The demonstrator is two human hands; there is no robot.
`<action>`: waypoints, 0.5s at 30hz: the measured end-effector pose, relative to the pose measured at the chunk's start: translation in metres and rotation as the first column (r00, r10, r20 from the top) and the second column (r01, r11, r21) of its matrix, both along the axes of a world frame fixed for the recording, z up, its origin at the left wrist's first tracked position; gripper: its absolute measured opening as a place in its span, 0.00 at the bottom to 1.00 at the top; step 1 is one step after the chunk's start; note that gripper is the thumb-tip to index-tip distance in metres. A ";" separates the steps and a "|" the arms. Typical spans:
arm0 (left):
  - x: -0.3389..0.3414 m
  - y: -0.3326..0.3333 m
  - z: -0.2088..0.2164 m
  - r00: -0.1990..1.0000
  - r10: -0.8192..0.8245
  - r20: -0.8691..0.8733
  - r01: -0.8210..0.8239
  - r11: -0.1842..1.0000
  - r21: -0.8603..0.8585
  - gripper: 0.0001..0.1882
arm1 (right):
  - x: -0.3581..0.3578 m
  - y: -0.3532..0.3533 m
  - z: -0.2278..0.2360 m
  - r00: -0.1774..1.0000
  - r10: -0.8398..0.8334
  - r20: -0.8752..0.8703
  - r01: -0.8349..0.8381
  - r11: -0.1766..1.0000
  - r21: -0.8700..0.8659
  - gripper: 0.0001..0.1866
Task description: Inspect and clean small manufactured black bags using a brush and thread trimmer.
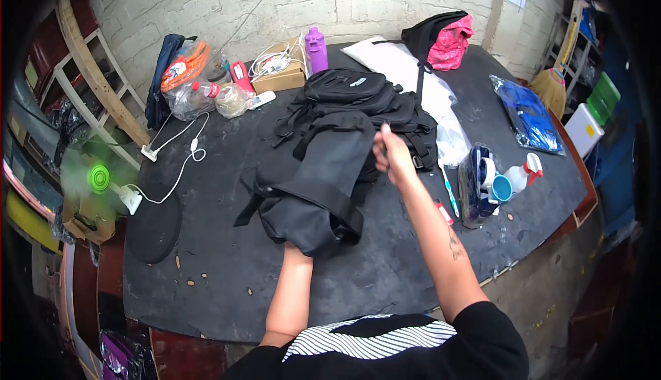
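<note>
Your right hand point(391, 154) is closed in a pinch on the upper edge of the black backpack point(323, 187), fingers curled around a fold or strap at its far right side. Your left hand is out of sight — the forearm runs into the bag's near opening and the hand seems to be inside it, so you cannot tell whether it is open or gripping anything.

The backpack lies flat on the dark round table point(227, 256), near its middle, mouth toward you. Just behind the backpack sits a stack of more black bags point(358, 94). Behind that stack, against the brick wall, stand a purple bottle point(316, 49) and a cardboard box of white cables point(279, 70). To the backpack's right lie a blue toothbrush point(449, 187), a dark blue pouch point(475, 183) and a white spray bottle point(520, 173). To its left, a white charger lead point(180, 152) trails toward a small green fan point(100, 179) at the table edge.

As a judgement, you are at the step of working the bag's inside while the right hand holds its top taut. The next move calls for keeping that tension steady — and for the inner hand to push evenly, so the fabric does not bunch.
</note>
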State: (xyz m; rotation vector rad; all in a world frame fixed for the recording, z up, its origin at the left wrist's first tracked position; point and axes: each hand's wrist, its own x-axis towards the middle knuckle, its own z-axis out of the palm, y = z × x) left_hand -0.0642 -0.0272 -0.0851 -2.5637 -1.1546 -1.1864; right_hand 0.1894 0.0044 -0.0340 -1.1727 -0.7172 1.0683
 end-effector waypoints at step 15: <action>0.006 0.023 0.094 -0.280 0.672 0.685 0.769 -0.271 0.579 0.29 | -0.041 -0.054 0.116 0.620 0.779 0.094 -0.712 0.507 0.486 0.41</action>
